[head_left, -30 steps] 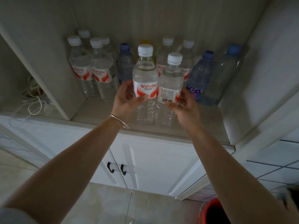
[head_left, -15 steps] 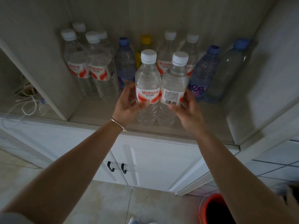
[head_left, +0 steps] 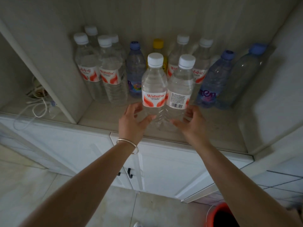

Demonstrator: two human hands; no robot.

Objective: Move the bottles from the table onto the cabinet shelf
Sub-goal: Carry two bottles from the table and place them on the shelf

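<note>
Two clear water bottles with white caps stand side by side at the front of the cabinet shelf (head_left: 213,136). The left bottle (head_left: 154,86) shows its red and white label; the right bottle (head_left: 180,89) shows a barcode. My left hand (head_left: 132,123) is beside the left bottle's lower part, fingers spread and thumb across its front. My right hand (head_left: 192,123) mirrors it at the right bottle's lower part, fingers loose. Neither hand closes round its bottle.
Behind them stand several more bottles: white-capped ones (head_left: 88,69) at the left and back, blue-capped ones (head_left: 214,82), and a yellow-capped one (head_left: 158,44). A divider panel (head_left: 49,86) bounds the shelf on the left, with white cables (head_left: 37,107) beyond it. A red bucket (head_left: 221,217) stands on the floor.
Both bottles moved further onto the shelf and now stand there. My hands slid down from the labels to the bottles' lower parts and loosened their grip.
</note>
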